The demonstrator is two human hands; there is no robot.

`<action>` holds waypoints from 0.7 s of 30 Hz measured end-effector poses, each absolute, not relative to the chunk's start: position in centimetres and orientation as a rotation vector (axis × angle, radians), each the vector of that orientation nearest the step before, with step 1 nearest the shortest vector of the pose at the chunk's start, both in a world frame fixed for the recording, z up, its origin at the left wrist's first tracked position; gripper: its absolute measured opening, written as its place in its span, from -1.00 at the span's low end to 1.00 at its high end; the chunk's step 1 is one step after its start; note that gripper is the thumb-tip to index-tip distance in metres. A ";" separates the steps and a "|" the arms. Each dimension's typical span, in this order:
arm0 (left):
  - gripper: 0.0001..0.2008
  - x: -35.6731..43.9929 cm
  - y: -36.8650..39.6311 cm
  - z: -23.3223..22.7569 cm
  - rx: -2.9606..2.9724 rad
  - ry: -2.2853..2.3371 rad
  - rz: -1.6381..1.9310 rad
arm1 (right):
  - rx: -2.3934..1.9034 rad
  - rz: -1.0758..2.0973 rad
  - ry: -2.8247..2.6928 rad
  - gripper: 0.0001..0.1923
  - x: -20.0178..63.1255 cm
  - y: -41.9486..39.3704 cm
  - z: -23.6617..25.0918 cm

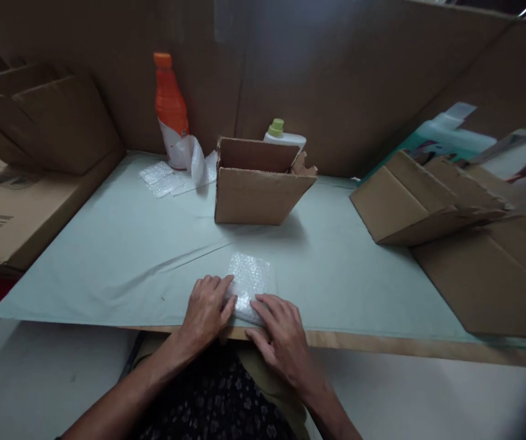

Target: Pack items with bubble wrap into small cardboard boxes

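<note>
A small sheet of bubble wrap [249, 278] lies on the pale green table cover [120, 256] near the front edge. My left hand [208, 308] rests on its left near corner, fingers bent over the edge. My right hand [279, 336] lies flat on its near right part, fingers pointing left. Whether something is wrapped inside the bubble wrap cannot be told. An open cardboard box [258, 183] stands behind it at the middle of the table.
An orange bottle [170, 110] stands at the back left beside loose bubble wrap pieces [175, 174]. A white bottle with a green cap [282, 134] stands behind the box. Folded flat cartons [421, 201] lie at the right, more cardboard [38, 122] at the left.
</note>
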State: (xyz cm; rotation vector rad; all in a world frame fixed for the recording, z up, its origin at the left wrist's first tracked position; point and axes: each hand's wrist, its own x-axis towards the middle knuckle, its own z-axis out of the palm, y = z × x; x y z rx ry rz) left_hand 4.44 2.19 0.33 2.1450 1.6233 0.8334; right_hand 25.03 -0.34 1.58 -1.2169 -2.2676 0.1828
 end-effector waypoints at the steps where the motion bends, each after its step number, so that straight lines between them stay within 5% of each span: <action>1: -0.63 4.3 2.1 0.4 2.074 1.624 0.882 | -1.212 0.196 -2.263 -0.74 24.8 0.0 1.4; 7: -0.43 3.4 -0.4 1.8 1.026 1.371 1.122 | -1.436 0.633 -1.772 -0.76 24.1 0.7 1.3; 11: -0.54 4.5 -1.4 2.7 0.623 0.969 1.020 | -1.425 1.124 -1.583 -0.70 23.1 -0.8 2.1; 17: -0.57 6.1 -1.1 2.7 0.454 0.884 1.085 | -1.428 0.709 -1.608 -0.62 24.3 -1.3 1.9; 21: -0.61 6.5 -1.7 2.0 0.537 0.865 1.106 | -1.325 1.124 -1.522 -0.33 25.0 -0.9 2.0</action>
